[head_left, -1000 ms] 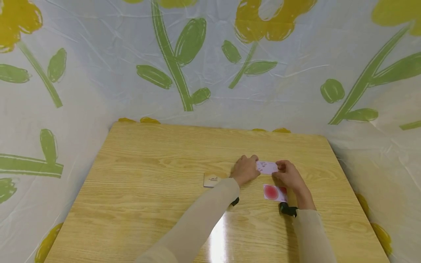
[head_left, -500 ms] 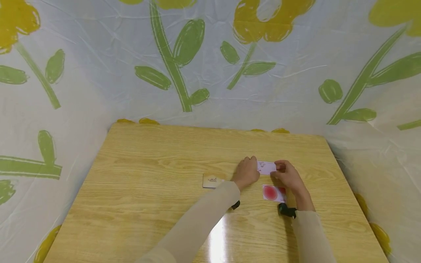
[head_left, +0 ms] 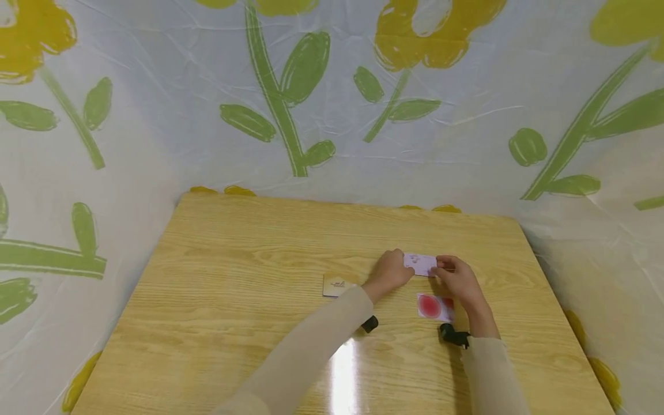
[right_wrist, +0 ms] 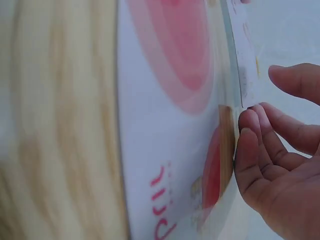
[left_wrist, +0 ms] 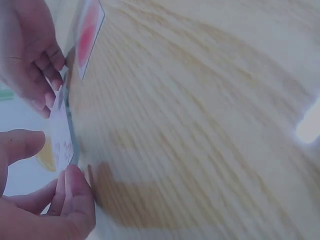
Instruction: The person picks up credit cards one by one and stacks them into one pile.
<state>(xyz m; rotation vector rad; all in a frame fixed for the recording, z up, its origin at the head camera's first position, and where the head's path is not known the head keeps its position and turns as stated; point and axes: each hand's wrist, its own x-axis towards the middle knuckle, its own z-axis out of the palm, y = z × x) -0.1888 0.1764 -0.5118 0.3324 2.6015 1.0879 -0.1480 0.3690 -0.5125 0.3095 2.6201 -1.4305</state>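
A pale pink card (head_left: 421, 265) with a small printed pattern lies between the two hands in the head view. My left hand (head_left: 391, 270) holds its left end with bent fingers. At the opposite end, my right hand (head_left: 459, 281) has its curled fingertips on the card's edge. In the left wrist view, the left hand's fingers (left_wrist: 75, 187) meet the card's end, while one digit stands off. The right wrist view shows gathered fingers (right_wrist: 250, 122) at the other end. Nearer the person lies a card with a red circle (head_left: 430, 306), apart from both hands.
A square tan piece (head_left: 337, 285) with a dark print sits left of the hands, partly behind the left sleeve (head_left: 306, 346). The wood-grain table (head_left: 228, 323) ends at a flower-printed cloth (head_left: 332, 115) behind and at both sides.
Both hands stay at the ends of the pale card. The left hand has turned slightly, and its thumb now shows over the card's near left corner. The view has shifted a little.
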